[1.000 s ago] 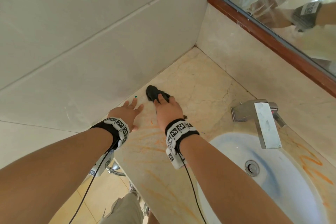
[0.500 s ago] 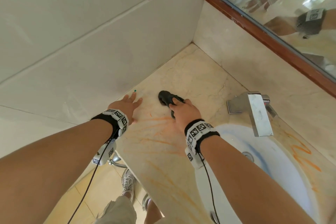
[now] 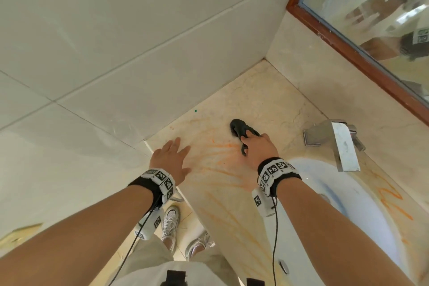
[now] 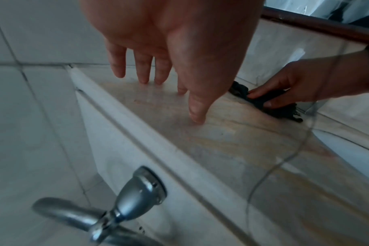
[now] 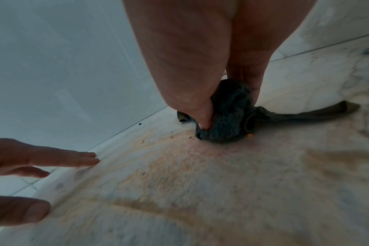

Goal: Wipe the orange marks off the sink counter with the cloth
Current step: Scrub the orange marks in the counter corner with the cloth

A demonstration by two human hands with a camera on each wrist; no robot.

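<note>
A dark bunched cloth (image 3: 239, 129) lies on the beige marble counter (image 3: 255, 95), near the tiled wall. My right hand (image 3: 251, 143) grips it, thumb dug into the folds and fingers over the top; the right wrist view shows the cloth (image 5: 228, 123) pressed down at the edge of smeared orange marks (image 5: 158, 159). Orange streaks (image 3: 218, 148) run between my hands and toward the front edge. My left hand (image 3: 171, 158) is open, its fingers (image 4: 142, 66) straight, tips touching the counter's left end.
A steel faucet (image 3: 341, 144) stands right of my right hand over the white basin (image 3: 359, 216). More orange scribbles (image 3: 394, 202) lie beyond the basin. A framed mirror (image 3: 371, 18) hangs behind. A chrome valve (image 4: 137, 188) sits below the counter edge.
My right hand has slid the cloth rightward, away from my left hand and toward the faucet. The left hand stays flat at the counter's left end.
</note>
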